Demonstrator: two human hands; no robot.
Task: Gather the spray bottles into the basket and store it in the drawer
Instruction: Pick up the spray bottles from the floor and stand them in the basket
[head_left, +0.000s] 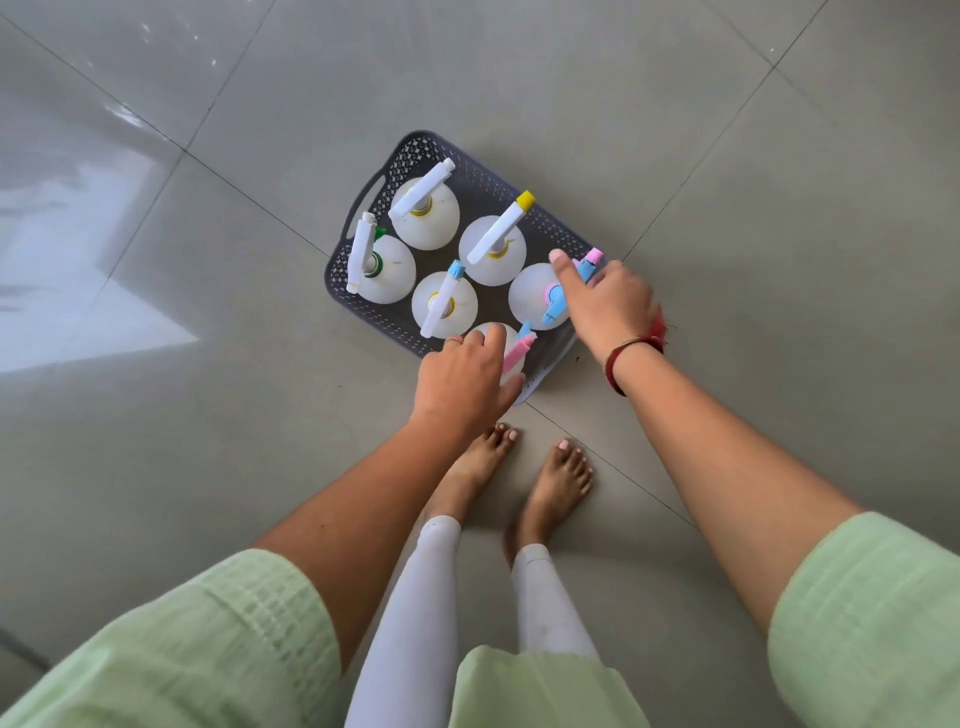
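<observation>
Grey basket (550, 221) w/ six bottles on open floor; both hands at near rim, grip unclear.

This looks like a room in a home, though which room cannot be told. Large glossy grey floor tiles (260, 104) fill the frame, with a patch of daylight reflected at the left edge, and the person stands on them with bare feet (556, 483) in the lower middle. A small perforated plastic basket (556, 223) of household spray bottles (426, 213) sits directly on the floor at centre.
</observation>
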